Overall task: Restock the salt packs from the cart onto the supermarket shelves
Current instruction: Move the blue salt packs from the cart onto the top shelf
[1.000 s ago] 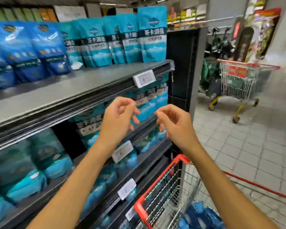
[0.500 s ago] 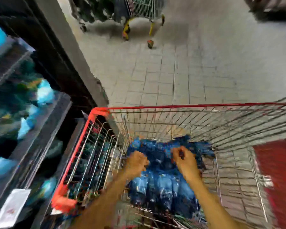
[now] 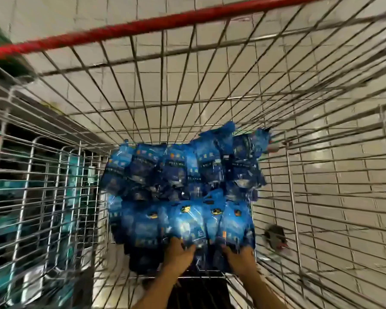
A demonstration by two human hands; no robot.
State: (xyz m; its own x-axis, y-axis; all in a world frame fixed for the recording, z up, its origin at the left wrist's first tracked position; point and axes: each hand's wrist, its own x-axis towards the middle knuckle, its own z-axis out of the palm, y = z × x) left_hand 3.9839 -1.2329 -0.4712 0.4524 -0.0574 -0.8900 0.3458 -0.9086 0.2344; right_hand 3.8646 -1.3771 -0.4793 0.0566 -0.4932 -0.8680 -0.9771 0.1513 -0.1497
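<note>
Wire cart (image 3: 210, 90) holds glossy blue salt packs (image 3: 183, 192).

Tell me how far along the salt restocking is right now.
Done: nothing this view can confirm; no shelf shows clearly. In hand: the left hand and right hand reach into the wire shopping cart onto the near row of glossy blue salt packs; the grip is blurred. Left: a further row of dark blue packs still fills the cart.
</note>
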